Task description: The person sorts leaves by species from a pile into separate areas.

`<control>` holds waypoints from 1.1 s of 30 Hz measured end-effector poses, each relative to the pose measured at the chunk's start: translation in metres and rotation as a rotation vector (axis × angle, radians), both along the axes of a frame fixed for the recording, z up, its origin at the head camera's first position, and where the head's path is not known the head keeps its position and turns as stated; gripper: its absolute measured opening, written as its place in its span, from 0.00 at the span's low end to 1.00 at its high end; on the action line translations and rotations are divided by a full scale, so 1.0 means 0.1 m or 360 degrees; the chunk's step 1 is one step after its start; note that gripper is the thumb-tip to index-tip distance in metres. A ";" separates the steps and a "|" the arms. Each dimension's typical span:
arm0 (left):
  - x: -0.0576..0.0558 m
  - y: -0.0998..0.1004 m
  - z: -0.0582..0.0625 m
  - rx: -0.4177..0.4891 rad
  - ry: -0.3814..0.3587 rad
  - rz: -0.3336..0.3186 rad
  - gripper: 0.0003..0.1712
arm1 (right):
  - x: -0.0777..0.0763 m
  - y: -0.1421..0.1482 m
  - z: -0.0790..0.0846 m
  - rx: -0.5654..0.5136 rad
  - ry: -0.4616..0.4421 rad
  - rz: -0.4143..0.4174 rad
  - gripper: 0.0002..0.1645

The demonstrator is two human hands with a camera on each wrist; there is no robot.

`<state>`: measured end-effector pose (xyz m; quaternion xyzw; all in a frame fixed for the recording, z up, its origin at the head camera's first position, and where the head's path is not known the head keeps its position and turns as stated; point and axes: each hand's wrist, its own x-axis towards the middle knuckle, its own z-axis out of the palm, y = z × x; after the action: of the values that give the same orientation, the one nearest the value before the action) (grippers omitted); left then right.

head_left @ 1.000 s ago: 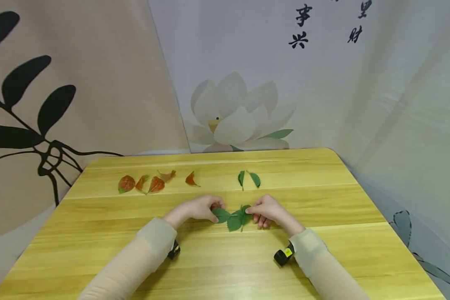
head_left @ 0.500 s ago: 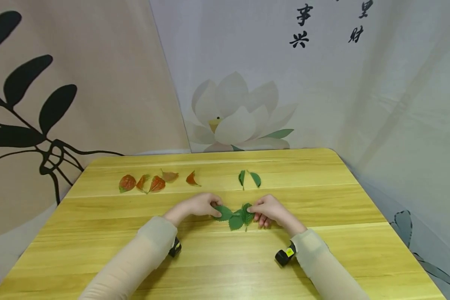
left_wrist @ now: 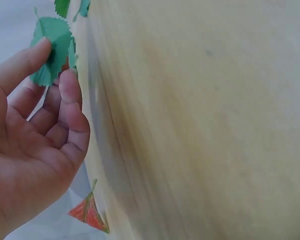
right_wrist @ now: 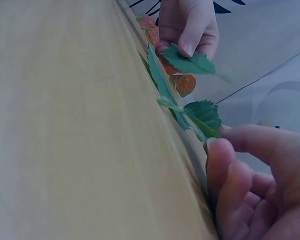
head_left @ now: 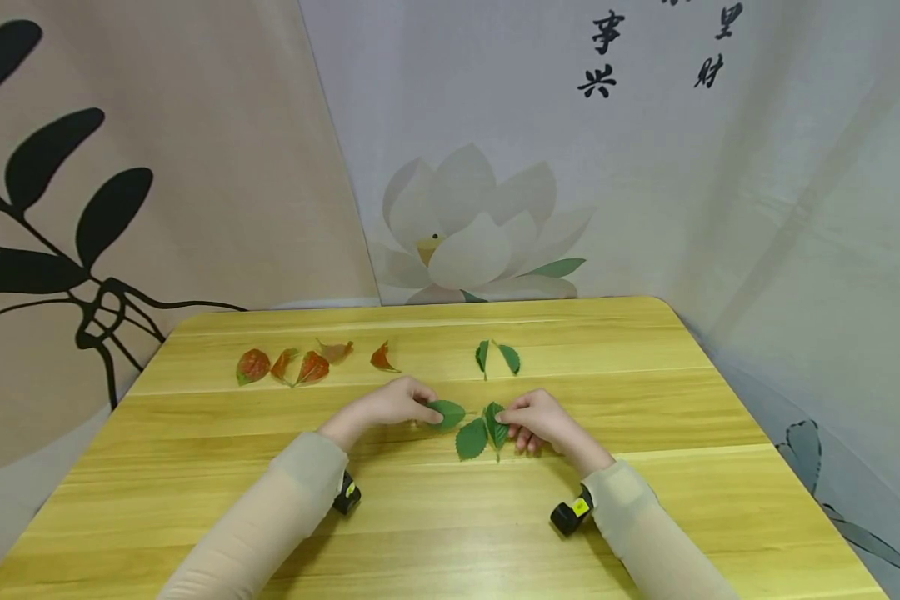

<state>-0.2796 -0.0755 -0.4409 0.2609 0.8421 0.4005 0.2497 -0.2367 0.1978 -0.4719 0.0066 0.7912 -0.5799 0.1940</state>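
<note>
My left hand pinches a serrated green leaf between thumb and fingers, its stem pointing right. In the left wrist view the thumb presses over the face of that leaf. My right hand pinches another green leaf by its right edge; the right wrist view shows that leaf folded at the fingertips. Between the hands a third green leaf lies on the wooden table, its upper tip close to the leaf in the right hand.
Toward the back left of the table several reddish-orange leaves lie loosely grouped, one round red leaf leftmost. A single orange leaf sits apart. Two small green leaves lie behind the right hand. A printed cloth hangs behind the table.
My left hand has moved up and slightly back with its leaf, which has come apart from the leaf on the table. The right hand has barely moved; its leaf has turned more upright.
</note>
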 end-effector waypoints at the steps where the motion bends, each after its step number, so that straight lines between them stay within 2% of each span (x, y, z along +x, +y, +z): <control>1: 0.00 0.01 0.01 0.0001 -0.0003 0.0005 0.11 | 0.00 0.00 0.00 -0.0001 0.0003 -0.0007 0.11; 11: -0.07 0.10 0.03 0.0037 -0.0075 0.0061 0.22 | 0.04 0.09 -0.01 -0.0052 0.0013 -0.0013 0.11; 13: -0.09 0.13 0.03 0.0058 -0.0091 0.0099 0.21 | 0.06 0.11 -0.02 -0.0067 0.0009 -0.0009 0.11; 17: -0.15 0.23 0.05 0.0112 -0.0143 0.0186 0.13 | 0.11 0.16 -0.02 -0.0091 -0.0006 0.0019 0.11; 19: -0.17 0.30 0.06 0.0135 -0.0159 0.0219 0.10 | 0.13 0.18 -0.02 -0.0096 -0.0009 0.0038 0.11; 23: -0.22 0.48 0.08 0.0198 -0.0201 0.0232 0.11 | 0.15 0.25 -0.01 -0.0090 0.0004 0.0063 0.11; 27: -0.26 0.67 0.09 0.0252 -0.0230 0.0247 0.19 | 0.17 0.29 0.00 -0.0084 0.0016 0.0088 0.12; 30: -0.30 0.83 0.10 0.0267 -0.0239 0.0296 0.23 | 0.17 0.29 -0.01 -0.0078 0.0015 0.0095 0.12; 33: -0.35 0.99 0.13 0.0284 -0.0237 0.0361 0.16 | 0.17 0.28 -0.01 -0.0068 0.0008 0.0085 0.12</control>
<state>-0.3143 0.0236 -0.4275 0.1547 0.8064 0.5177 0.2404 -0.2195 0.2259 -0.4727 -0.0202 0.7791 -0.5912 0.2074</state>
